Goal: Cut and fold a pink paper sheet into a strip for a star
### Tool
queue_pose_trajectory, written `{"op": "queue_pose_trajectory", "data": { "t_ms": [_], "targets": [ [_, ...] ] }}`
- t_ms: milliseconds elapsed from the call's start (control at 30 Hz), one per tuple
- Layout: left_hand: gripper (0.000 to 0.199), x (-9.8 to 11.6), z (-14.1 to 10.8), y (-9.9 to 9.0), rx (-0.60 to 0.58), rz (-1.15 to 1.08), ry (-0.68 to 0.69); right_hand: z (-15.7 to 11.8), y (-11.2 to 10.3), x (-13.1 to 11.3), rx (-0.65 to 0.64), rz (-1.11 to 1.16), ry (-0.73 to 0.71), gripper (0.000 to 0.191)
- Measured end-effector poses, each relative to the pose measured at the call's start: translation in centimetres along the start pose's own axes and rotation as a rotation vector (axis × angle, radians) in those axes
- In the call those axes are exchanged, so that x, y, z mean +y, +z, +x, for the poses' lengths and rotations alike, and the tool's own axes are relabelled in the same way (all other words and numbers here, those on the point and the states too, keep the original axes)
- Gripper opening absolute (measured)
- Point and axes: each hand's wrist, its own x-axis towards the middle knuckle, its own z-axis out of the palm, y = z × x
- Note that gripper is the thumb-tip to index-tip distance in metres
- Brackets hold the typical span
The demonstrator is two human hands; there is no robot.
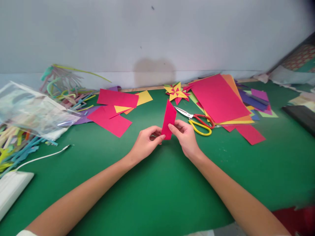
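A narrow folded piece of red paper (169, 119) stands upright above the middle of the green table. My left hand (149, 139) pinches its lower left corner between thumb and fingers. At its right edge, my right hand (184, 135) grips it, thumb on the near face and fingers behind. Just right of the paper lie scissors (194, 117), with one red and one yellow handle and the blades a little apart. Beyond the paper sits a folded star (176, 92) of yellow and red paper.
Red sheets (220, 98) over orange and yellow ones lie at the back right. Cut red pieces (115, 98) are left of centre. Coloured strips, a clear plastic bag (36, 108) and a white power bank (14, 188) with a cable fill the left. A black object (300, 118) lies far right.
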Motion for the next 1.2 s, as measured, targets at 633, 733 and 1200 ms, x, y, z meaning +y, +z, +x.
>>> {"op": "queue_pose_trajectory", "data": {
  "t_ms": [633,733,1200],
  "targets": [
    [0.015,2.5,0.7,-2.1,0.163,0.113,0.127,-0.6,0.5,0.4,-0.176,-0.006,0.052,0.017],
    [0.013,2.2,0.7,-2.0,0.158,0.111,0.122,-0.7,0.3,0.4,-0.162,-0.038,0.055,0.023],
    [0.009,2.1,0.7,-2.0,0.124,0.153,0.146,-0.6,0.5,0.3,-0.157,-0.035,0.026,0.02]
  ]
}}
